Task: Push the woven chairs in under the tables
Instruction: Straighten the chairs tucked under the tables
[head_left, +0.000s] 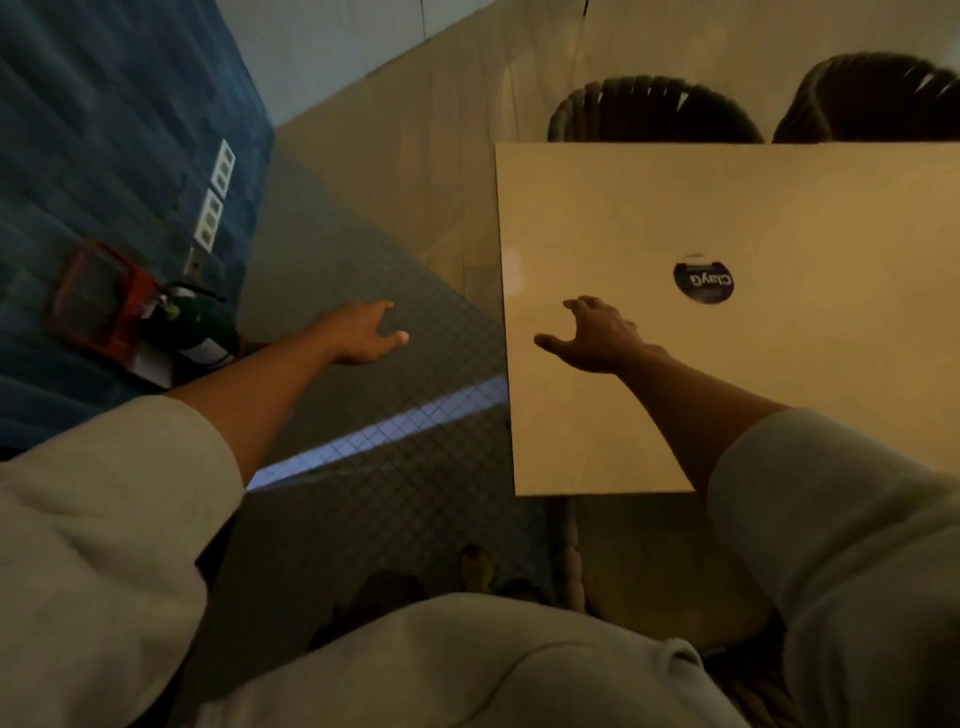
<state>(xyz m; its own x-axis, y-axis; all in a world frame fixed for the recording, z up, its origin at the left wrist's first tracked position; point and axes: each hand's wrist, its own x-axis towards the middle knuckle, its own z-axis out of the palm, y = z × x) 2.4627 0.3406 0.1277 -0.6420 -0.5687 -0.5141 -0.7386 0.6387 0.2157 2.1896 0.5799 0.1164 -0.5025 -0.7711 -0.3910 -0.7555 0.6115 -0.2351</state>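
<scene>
Woven chair backs, one (649, 111) beside another (878, 104), are noted at the table's (779, 218) far edge, well beyond both hands. The right hand (597, 335) is held over the tabletop, fingers spread, empty. The left hand (358, 332) is extended over the floor (363, 441), loosely open, nothing held.

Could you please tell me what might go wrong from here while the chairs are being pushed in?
The near woven chair sits mostly hidden below the table edge, so it could catch there unseen.
The left hand and right hand grip nothing, so a push might start unguided.
The fire extinguisher by the blue wall could be knocked when stepping aside.
</scene>
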